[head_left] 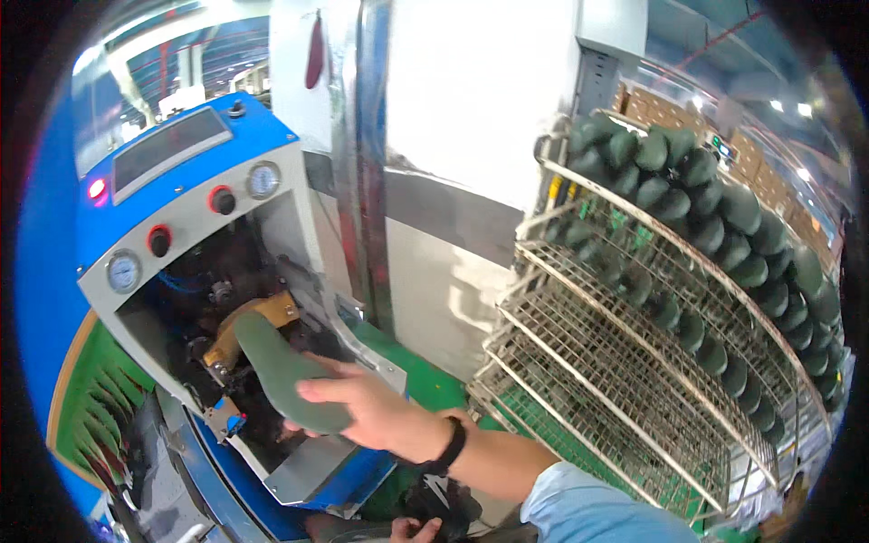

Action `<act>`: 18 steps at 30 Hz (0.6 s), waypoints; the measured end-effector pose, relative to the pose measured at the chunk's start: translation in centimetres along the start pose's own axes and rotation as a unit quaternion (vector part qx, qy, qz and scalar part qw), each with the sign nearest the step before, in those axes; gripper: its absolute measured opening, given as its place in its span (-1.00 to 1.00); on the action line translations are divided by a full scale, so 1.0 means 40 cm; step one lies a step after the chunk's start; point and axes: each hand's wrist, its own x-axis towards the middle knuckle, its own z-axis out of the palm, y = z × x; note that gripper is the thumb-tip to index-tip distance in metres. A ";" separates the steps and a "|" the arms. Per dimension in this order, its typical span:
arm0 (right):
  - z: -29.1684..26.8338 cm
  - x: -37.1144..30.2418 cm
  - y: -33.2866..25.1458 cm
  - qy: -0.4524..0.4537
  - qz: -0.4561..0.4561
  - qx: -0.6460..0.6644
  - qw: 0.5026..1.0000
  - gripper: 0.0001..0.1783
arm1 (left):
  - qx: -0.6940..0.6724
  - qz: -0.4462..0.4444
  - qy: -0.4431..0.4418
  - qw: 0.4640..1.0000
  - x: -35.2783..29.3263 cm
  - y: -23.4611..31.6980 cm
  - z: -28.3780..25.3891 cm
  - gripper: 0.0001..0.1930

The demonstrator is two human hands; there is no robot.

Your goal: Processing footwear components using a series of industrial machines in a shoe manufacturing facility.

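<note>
My right hand (367, 407) reaches in from the lower right, a black band on its wrist. It grips a green shoe last (281, 371) by its near end, thumb on top and fingertips underneath. The last is tilted, its smooth sole-shaped face toward me and its far end by a brass-coloured clamp block (272, 312) in the machine's opening. I cannot tell if they touch. At the lower edge my left hand (416, 530) shows only in part, fingers curled beside a dark bundle (439, 500); what it holds, if anything, is hidden.
A blue and grey machine (290, 172) with gauges, red-ringed knobs and a lit red lamp stands at the left. On the right, a wire rack (625, 412) carries many green lasts (706, 235) on its upper shelves. A metal post (371, 172) rises between them.
</note>
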 end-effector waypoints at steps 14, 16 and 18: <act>-0.514 -0.592 -0.575 0.045 -0.487 0.268 0.830 -0.45 | 0.149 0.009 -0.002 0.989 -0.081 0.198 -0.234 -0.71; -0.621 -0.592 -0.646 0.033 -0.499 0.251 0.829 -0.55 | 0.151 -0.010 -0.008 0.988 -0.112 0.222 -0.276 -0.76; -0.701 -0.573 -0.706 0.172 -0.551 0.325 0.749 -0.68 | 0.167 -0.033 0.027 0.985 -0.159 0.251 -0.348 -0.76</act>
